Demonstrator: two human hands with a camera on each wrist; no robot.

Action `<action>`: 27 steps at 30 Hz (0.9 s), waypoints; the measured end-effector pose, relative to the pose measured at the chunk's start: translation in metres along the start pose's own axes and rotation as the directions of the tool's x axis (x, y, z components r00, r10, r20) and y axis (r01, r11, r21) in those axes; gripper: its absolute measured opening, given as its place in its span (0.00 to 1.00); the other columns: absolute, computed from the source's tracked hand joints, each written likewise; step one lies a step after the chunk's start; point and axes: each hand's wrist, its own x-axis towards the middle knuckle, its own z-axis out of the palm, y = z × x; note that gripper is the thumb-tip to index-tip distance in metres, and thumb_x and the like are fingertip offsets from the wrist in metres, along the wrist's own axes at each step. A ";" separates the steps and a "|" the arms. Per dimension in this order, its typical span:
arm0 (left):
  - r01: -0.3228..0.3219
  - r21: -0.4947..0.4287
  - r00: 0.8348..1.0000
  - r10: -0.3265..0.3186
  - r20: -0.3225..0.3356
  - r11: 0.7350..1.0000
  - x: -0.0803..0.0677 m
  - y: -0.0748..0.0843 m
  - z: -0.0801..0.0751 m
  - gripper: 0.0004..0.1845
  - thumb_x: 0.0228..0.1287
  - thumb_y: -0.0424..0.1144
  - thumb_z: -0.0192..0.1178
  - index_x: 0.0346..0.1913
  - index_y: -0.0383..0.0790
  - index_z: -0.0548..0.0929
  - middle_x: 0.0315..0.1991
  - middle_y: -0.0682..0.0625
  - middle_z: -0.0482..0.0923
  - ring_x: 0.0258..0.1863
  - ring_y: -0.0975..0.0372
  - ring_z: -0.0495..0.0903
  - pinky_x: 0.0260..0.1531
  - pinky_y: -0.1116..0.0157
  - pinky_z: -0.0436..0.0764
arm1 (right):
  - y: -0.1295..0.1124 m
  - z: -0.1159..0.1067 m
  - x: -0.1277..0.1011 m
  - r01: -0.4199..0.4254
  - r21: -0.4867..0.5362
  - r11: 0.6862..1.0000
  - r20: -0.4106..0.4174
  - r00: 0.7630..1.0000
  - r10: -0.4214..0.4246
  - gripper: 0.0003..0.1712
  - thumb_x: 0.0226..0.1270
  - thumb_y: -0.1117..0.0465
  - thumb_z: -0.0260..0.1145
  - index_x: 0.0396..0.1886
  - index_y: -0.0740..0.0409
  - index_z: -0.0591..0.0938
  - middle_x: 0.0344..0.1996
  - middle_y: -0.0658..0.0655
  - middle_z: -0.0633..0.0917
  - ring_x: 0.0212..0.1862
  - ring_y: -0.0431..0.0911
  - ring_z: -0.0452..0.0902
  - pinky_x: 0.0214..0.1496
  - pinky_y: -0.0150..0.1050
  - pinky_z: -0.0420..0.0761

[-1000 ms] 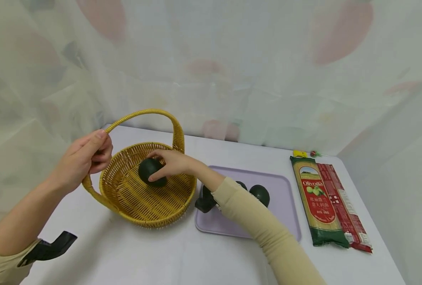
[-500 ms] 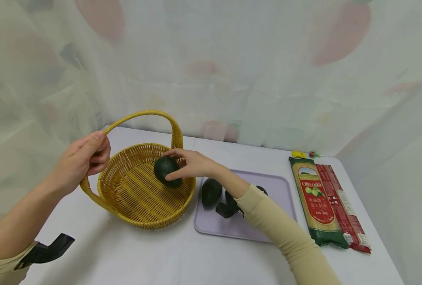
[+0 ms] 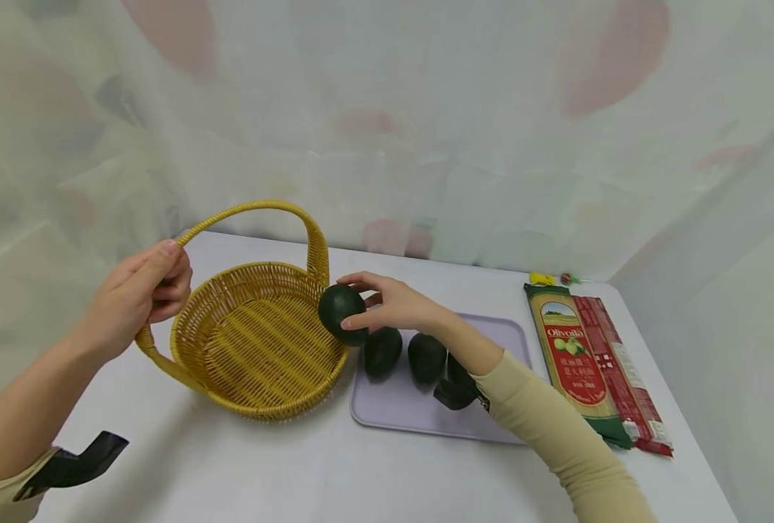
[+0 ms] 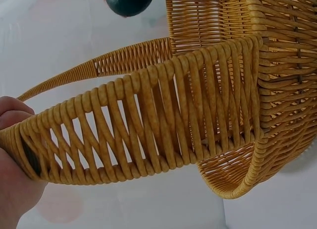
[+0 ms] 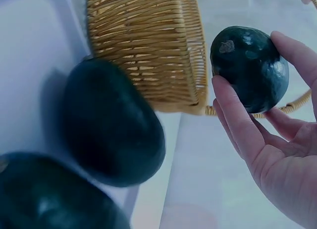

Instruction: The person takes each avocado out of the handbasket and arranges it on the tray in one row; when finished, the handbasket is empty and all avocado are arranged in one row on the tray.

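Holding a dark green avocado (image 3: 342,314) in my right hand (image 3: 393,303), I have it up in the air at the near right rim of the yellow basket (image 3: 256,341). My fingers and thumb curl around it, so the hold looks firm. It is not in the basket and not on the tray; it hangs between the two.

My left hand (image 3: 140,298) pinches the basket handle (image 3: 256,212) at its left end, with the fingers bent round the woven band. That keeps the basket from sliding on the white table (image 3: 282,465).

Two more avocados (image 3: 383,351) lie side by side on the purple tray (image 3: 426,414), just right of the basket. A long pack of noodles (image 3: 586,363) lies well apart at the right.

I think this step is carrying one fruit between the basket and the tray. The basket looks empty inside. My next move needs a slow, low path to a bare spot near the other two, so it does not roll or bump them. I should let go only when it rests.
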 end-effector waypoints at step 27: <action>0.062 0.098 0.997 -0.056 -0.055 0.993 -0.002 0.004 0.002 0.19 0.81 0.36 0.31 0.25 0.38 0.57 0.17 0.49 0.50 0.12 0.59 0.49 0.11 0.64 0.49 | 0.049 -0.024 -0.099 -0.105 0.079 0.991 -0.156 0.981 0.117 0.37 0.60 0.54 0.73 0.68 0.41 0.69 0.63 0.55 0.71 0.53 0.50 0.76 0.45 0.48 0.82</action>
